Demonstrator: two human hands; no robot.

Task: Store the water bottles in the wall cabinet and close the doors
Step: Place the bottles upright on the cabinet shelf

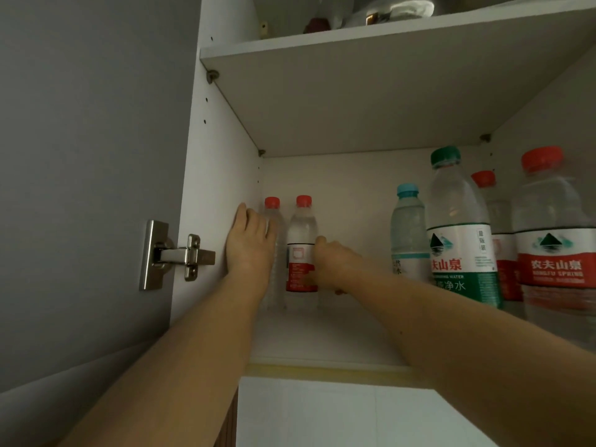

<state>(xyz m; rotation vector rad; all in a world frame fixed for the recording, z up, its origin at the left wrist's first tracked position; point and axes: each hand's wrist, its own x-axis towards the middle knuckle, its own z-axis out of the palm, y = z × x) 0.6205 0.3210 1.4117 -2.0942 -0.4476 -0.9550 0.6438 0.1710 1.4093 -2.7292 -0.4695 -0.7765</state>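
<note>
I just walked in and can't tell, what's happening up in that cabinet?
A person is putting water bottles away on the lower shelf of an open wall cabinet. The left hand is on a red-capped bottle in the back left corner, and the right hand is on the red-capped bottle beside it. Several more bottles already stand on the right, including a green-capped one. The door is still open.

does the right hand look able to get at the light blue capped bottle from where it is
Probably yes. The right hand rests against the red-label bottle, and the shelf between it and the light blue capped bottle looks bare. The green-capped bottle stands nearer the front on the far side, not in the way.
</note>
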